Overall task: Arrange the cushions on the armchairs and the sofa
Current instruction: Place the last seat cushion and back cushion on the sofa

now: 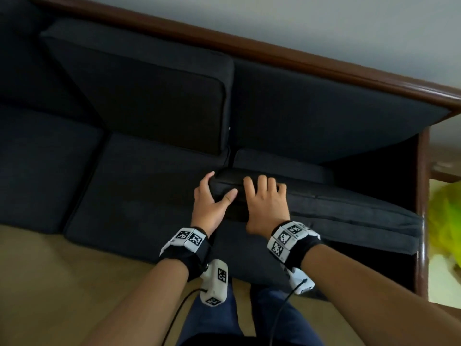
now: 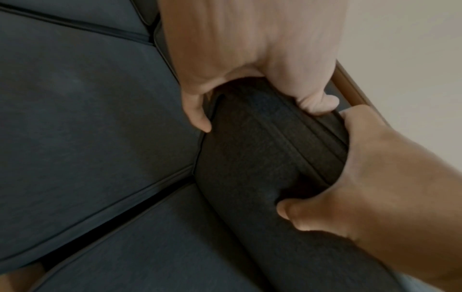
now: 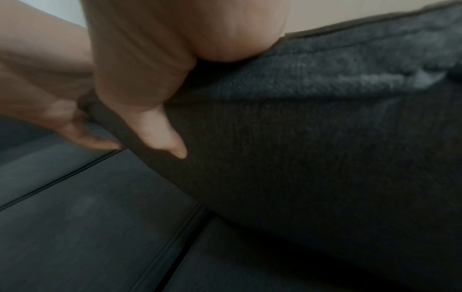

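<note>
L hand (image 1: pixel 212 203) & R hand (image 1: pixel 267 203): both gripping raised seat cushion (image 1: pixel 336 211), R end of sofa (image 1: pixel 324 68), not yet seated; beyond: back cushion (image 1: pixel 149 91) upright, in place; armchairs unseen – task partway, est

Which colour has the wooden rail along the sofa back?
Dark reddish brown wooden rail; the head view shows it best.

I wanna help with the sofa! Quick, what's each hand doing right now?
Left hand: grips the corner of the dark cushion, thumb on its side.
Right hand: grips the same cushion, fingers over its top edge, thumb below.
</note>
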A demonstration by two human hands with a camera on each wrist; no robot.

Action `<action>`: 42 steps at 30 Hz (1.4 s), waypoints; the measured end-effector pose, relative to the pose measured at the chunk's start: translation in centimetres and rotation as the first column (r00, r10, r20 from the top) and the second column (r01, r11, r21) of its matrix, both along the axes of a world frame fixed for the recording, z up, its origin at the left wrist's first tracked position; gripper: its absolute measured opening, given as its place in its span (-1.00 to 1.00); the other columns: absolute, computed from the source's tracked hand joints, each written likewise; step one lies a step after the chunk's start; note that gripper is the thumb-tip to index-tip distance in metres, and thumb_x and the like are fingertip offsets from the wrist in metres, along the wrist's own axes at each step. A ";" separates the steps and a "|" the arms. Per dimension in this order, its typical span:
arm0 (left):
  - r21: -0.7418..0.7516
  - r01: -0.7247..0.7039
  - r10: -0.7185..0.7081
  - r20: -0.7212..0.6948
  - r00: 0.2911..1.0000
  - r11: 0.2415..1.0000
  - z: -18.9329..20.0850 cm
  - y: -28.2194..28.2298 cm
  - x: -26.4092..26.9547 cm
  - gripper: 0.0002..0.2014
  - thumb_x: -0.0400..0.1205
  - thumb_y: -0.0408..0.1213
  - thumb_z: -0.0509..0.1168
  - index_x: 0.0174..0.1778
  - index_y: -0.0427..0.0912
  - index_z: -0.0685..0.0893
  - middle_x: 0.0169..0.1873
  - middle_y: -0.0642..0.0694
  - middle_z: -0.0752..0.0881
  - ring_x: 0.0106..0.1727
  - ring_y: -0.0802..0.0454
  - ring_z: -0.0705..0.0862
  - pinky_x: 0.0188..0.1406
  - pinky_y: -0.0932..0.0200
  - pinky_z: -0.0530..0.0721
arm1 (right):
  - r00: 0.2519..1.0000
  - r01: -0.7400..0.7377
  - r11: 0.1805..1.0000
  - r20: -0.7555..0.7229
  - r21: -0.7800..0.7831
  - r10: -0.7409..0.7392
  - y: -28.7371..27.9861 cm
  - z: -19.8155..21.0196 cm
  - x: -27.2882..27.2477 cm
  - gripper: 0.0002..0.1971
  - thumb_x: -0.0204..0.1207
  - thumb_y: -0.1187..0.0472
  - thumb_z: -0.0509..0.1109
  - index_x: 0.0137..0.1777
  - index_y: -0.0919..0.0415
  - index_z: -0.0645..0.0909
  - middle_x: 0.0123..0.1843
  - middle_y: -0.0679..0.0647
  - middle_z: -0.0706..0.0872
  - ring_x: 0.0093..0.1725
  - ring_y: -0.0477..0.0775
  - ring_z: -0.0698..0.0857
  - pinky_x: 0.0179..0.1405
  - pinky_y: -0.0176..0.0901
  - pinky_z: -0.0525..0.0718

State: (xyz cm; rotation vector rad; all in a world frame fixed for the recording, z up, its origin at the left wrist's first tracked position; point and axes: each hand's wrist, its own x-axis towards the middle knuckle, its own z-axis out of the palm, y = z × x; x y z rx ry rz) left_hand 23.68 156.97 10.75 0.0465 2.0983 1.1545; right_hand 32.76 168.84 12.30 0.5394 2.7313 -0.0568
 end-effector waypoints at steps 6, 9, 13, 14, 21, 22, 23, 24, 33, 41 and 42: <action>0.006 0.226 -0.226 0.036 0.973 0.974 2.1 0.7 -1.0 -0.26 0.63 0.16 0.35 0.70 0.24 0.16 0.62 -0.10 0.25 0.61 -0.12 0.35 0.58 -0.13 0.43 | 0.993 0.094 0.992 -0.062 -0.082 -0.100 3.9 2.1 0.4 -0.02 -0.09 0.02 0.63 0.44 0.15 0.42 0.16 0.19 0.61 0.13 0.33 0.61 0.16 0.23 0.55; 0.027 0.246 -0.246 -0.011 0.969 0.969 3.4 -0.1 -2.0 -0.30 0.68 0.13 0.29 0.72 0.07 0.23 0.60 -0.15 0.32 0.60 -0.09 0.41 0.61 -0.13 0.42 | 0.983 0.116 0.982 -0.127 -0.149 -0.135 6.1 4.1 0.9 -0.09 -0.04 0.06 0.60 0.43 0.13 0.45 0.15 0.12 0.65 0.16 0.29 0.64 0.16 0.17 0.55; -0.022 0.108 -0.109 -0.048 0.993 0.994 4.6 -2.0 -4.2 -0.43 0.74 0.05 0.24 0.65 -0.10 0.39 0.54 -0.15 0.43 0.51 -0.08 0.50 0.44 0.09 0.47 | 0.960 0.076 0.969 -0.247 -0.237 -0.135 8.4 7.1 3.6 -0.10 -0.14 -0.01 0.66 0.32 0.14 0.55 0.09 0.07 0.71 0.08 0.25 0.71 0.05 0.11 0.59; -0.042 0.080 -0.082 -0.048 0.996 0.996 4.7 -2.4 -4.8 -0.45 0.74 0.04 0.23 0.62 -0.13 0.42 0.53 -0.17 0.45 0.50 -0.10 0.51 0.41 0.09 0.46 | 0.952 0.067 0.961 -0.270 -0.270 -0.143 8.9 8.0 4.2 -0.08 -0.18 -0.01 0.70 0.30 0.15 0.57 0.09 0.07 0.72 0.08 0.24 0.71 0.05 0.12 0.60; -0.147 -0.020 0.028 0.055 0.998 0.989 4.0 -4.8 -8.3 -0.34 0.64 0.32 0.23 0.47 -0.11 0.60 0.41 -0.18 0.63 0.42 -0.26 0.60 0.49 -0.21 0.52 | 0.781 -0.063 0.774 -0.514 -0.630 -0.355 10.3 14.4 5.4 -0.05 -0.34 0.01 0.81 0.20 0.03 0.59 0.03 -0.09 0.76 0.06 -0.01 0.76 0.08 0.07 0.74; -0.121 -0.115 0.122 0.057 0.991 0.986 3.8 -5.4 -9.0 -0.20 0.48 0.46 0.31 0.46 -0.07 0.61 0.40 -0.17 0.65 0.39 -0.27 0.63 0.48 -0.24 0.54 | 0.739 -0.102 0.735 -0.546 -0.670 -0.395 10.0 14.9 5.7 -0.05 -0.34 0.02 0.82 0.19 0.00 0.58 0.04 -0.15 0.75 0.06 -0.11 0.75 0.08 -0.04 0.73; -0.054 -0.239 0.243 0.086 0.966 0.970 4.6 -5.9 -9.4 -0.12 0.32 0.52 0.40 0.39 -0.06 0.67 0.35 -0.20 0.71 0.32 -0.26 0.70 0.42 -0.24 0.60 | 0.695 -0.138 0.709 -0.578 -0.691 -0.428 9.7 15.4 6.0 -0.05 -0.34 -0.01 0.82 0.19 -0.02 0.57 0.05 -0.19 0.74 0.06 -0.19 0.74 0.08 -0.14 0.72; 0.038 -0.371 0.363 0.138 0.921 0.928 5.6 -6.5 -9.9 -0.21 0.31 0.48 0.46 0.25 -0.06 0.77 0.22 -0.21 0.79 0.19 -0.21 0.78 0.31 -0.15 0.70 | 0.652 -0.175 0.690 -0.608 -0.703 -0.454 9.4 15.7 6.3 -0.05 -0.33 -0.07 0.79 0.20 -0.03 0.56 0.07 -0.20 0.73 0.07 -0.23 0.74 0.08 -0.20 0.71; 0.128 -0.400 0.395 0.061 0.917 0.908 11.4 -4.9 -6.1 -0.67 0.52 0.04 0.48 0.12 -0.05 0.75 0.04 -0.03 0.79 0.17 -0.08 0.71 -0.02 0.05 0.54 | 0.598 -0.049 0.520 -0.442 -0.853 -0.669 10.5 9.1 10.0 0.26 -0.25 0.14 0.74 0.58 0.15 0.28 0.44 0.08 0.59 0.44 -0.05 0.60 0.46 -0.08 0.55; 0.174 -0.075 0.111 -0.205 0.972 0.982 12.6 3.6 1.2 -0.41 0.48 0.12 0.49 0.39 -0.02 0.58 0.32 -0.04 0.59 0.23 0.06 0.65 0.34 -0.06 0.64 | 0.083 0.055 0.105 -0.100 -0.993 -0.992 15.7 9.3 18.6 -0.14 0.18 0.59 0.41 0.56 0.18 0.46 0.32 0.12 0.66 0.26 0.09 0.63 0.05 -0.34 0.72; 0.174 -0.085 0.121 -0.209 0.970 0.981 12.9 4.3 1.6 -0.41 0.49 0.10 0.49 0.39 -0.03 0.57 0.32 -0.05 0.58 0.21 0.05 0.65 0.34 -0.09 0.65 | 0.071 0.083 0.100 -0.094 -0.992 -0.993 15.7 9.3 19.0 -0.15 0.19 0.64 0.38 0.55 0.17 0.46 0.33 0.16 0.65 0.24 0.10 0.64 -0.01 -0.37 0.72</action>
